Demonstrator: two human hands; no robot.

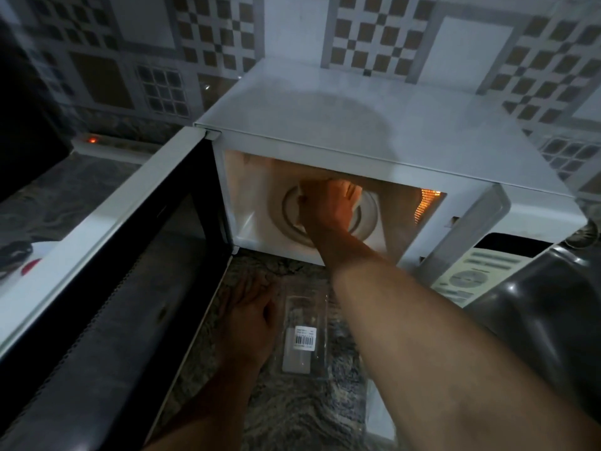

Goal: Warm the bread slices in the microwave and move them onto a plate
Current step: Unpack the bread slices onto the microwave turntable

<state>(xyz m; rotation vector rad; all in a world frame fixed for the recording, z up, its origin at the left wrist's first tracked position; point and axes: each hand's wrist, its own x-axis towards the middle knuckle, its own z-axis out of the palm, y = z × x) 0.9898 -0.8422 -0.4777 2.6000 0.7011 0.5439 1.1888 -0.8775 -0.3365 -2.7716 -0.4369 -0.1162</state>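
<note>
The white microwave stands on the counter, its door swung wide to the left and its inside lit orange. My right hand reaches into the cavity over the glass turntable. It grips a pale bread slice, of which only the edges show past my fingers. How many slices lie under the hand is hidden. My left hand rests flat on the stone counter in front of the microwave, holding nothing. No plate is visible.
A clear plastic wrapper with a barcode label lies on the counter beside my left hand. The microwave's control panel is at the right, with a dark shiny object beside it. A power strip glows red at the back left.
</note>
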